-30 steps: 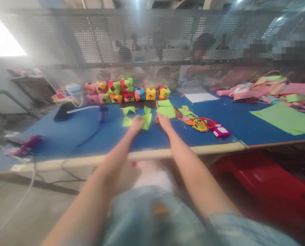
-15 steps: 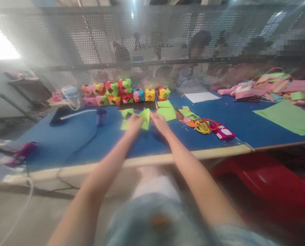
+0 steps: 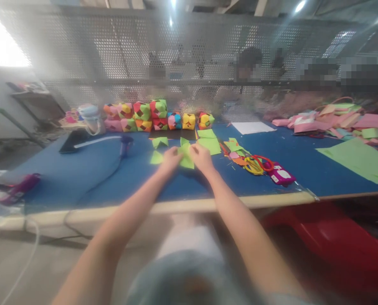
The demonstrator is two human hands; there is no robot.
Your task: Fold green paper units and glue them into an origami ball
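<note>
left hand (image 3: 171,159) + right hand (image 3: 202,156) | hold green paper (image 3: 186,159) | sides partly covered

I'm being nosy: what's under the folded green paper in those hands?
Blue tabletop shows in front of the folded green paper between the left hand and right hand; whatever lies directly beneath is covered.

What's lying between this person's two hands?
The head view shows a piece of green paper between the left hand and the right hand, with both touching it.
</note>
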